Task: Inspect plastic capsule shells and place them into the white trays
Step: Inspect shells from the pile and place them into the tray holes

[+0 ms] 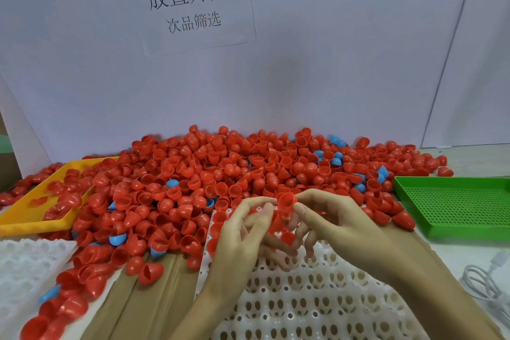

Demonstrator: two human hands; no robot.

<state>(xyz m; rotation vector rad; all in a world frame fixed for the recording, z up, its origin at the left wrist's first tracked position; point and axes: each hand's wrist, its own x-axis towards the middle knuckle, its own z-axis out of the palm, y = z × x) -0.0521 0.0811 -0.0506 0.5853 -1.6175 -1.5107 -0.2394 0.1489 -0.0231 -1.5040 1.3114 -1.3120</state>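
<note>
A large heap of red capsule shells [220, 174], with a few blue ones [117, 239] mixed in, covers the table's middle. Below it lies a white tray [317, 303] with rows of round pockets; a few red shells sit in its far-left pockets. Above the tray's far edge, my left hand [242, 232] and my right hand [328, 221] meet. Together they pinch a red shell [285, 201] with its open mouth facing up. More red shells [276, 225] are cupped in my left palm, partly hidden by fingers.
A yellow perforated tray [36, 218] holding some red shells sits at the left. A green perforated tray [455, 207] stands at the right. A second white tray [24, 268] lies at the lower left. A white cable [485, 281] coils at the lower right. A white board with a paper sign backs the table.
</note>
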